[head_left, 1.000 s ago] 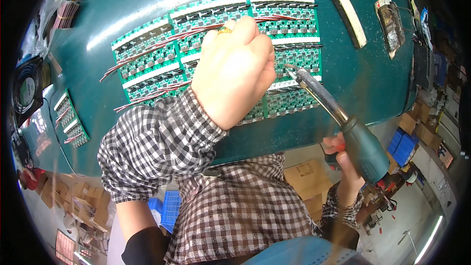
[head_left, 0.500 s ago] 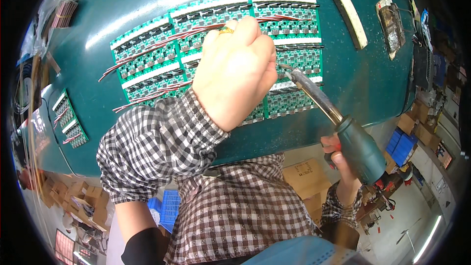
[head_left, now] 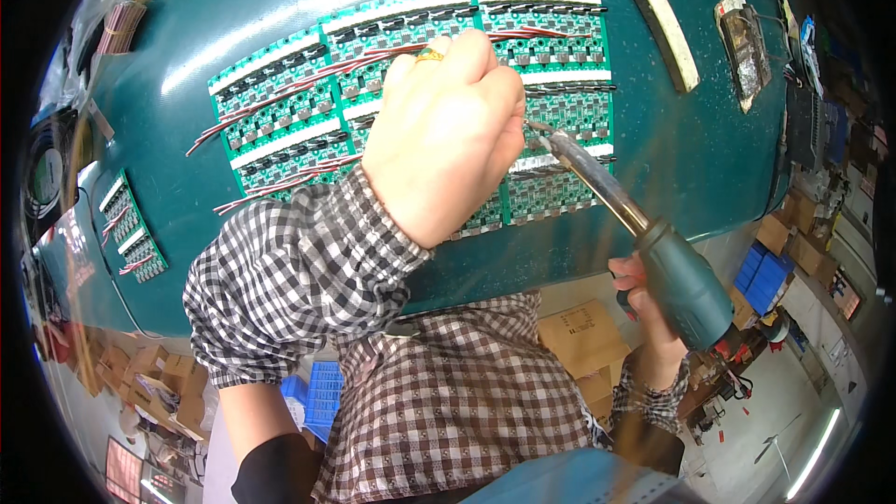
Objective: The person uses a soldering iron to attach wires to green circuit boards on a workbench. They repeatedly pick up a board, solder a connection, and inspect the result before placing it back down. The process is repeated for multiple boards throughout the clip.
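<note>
Green circuit boards [head_left: 560, 117] lie in joined panels across the bench, with white strips, black parts and red, black and white wires [head_left: 271, 98] running over them. My left hand [head_left: 443, 131], with a gold ring, is closed in a pinch low over the middle boards. Its fingertips and whatever they hold are hidden behind the hand. In my right hand [head_left: 653, 310] is a soldering iron [head_left: 686, 285] with a thick dark green handle. The iron slants up and left, its tip close beside my left fingers, over the boards; whether it touches one cannot be seen.
A smaller board piece with wires [head_left: 131, 229] lies on the left of the green bench [head_left: 392, 271]. Toward the right are a long pale-topped bar [head_left: 658, 19] and a dirty metal block [head_left: 742, 51]. Bundled wires [head_left: 121, 26] lie at the far left.
The soldering iron's tip has shifted slightly up and left, closer to my left fingers. My left hand stays almost where it was.
</note>
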A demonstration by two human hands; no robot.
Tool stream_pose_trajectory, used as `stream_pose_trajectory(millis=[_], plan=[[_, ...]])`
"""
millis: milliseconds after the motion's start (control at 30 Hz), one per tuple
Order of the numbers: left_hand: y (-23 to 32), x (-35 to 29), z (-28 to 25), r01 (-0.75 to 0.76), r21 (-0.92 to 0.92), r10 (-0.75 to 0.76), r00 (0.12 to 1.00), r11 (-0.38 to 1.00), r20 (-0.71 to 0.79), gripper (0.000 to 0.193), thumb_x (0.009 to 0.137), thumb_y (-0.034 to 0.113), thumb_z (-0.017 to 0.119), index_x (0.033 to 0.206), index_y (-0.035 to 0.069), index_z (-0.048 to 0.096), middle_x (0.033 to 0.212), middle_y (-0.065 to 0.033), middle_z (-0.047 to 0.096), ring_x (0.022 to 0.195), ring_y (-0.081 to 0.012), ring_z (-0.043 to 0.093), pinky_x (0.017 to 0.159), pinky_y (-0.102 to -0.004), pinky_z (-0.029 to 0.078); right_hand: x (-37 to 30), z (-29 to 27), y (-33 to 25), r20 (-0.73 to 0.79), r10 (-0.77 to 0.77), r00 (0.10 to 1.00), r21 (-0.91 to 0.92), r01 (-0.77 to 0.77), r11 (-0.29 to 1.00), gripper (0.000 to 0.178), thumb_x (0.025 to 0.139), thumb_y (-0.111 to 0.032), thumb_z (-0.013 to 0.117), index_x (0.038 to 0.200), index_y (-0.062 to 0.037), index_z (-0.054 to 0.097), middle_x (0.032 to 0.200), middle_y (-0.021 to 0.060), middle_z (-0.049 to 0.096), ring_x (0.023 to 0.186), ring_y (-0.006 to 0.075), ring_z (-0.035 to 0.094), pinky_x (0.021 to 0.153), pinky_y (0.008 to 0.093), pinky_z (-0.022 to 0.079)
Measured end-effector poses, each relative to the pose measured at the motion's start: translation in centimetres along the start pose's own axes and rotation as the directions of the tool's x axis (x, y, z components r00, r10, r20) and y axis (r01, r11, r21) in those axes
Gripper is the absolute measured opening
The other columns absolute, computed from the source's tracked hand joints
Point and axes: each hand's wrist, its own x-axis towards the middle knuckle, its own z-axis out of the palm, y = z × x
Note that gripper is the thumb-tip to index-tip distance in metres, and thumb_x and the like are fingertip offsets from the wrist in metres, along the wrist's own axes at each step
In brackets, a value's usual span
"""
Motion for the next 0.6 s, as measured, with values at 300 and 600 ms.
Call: stream_pose_trajectory(millis=[300,600], plan=[[0.0,0.1,-0.4,-0.010,-0.006,0.010,1.000,1.000,0.023,0.012,0.070,0.003,0.065,0.078,0.007,0.058,0.079,-0.0056,0.050,0.078,-0.0242,0.052,0.065,-0.0351,0.038,0.0,-0.2,0.3,0.011,-0.018,1.000,-0.070,0.019,0.997,0.040,0.069,-0.010,0.079,0.103,0.0045,0.062,0.084,0.0109,0.068,0.078,0.0171,0.068,0.071,0.0258,0.052],[-0.2,0.2,-0.4,-0.018,-0.016,0.018,0.999,1.000,0.043,0.010,0.071,0.004,0.066,0.078,0.007,0.058,0.079,-0.0059,0.050,0.078,-0.0247,0.052,0.066,-0.0359,0.039,-0.5,-0.4,-0.1,-0.081,0.050,0.995,0.135,-0.039,0.990,0.053,0.073,-0.014,0.077,0.115,0.0071,0.051,0.093,0.0165,0.066,0.086,0.0264,0.067,0.072,0.0330,0.057]])
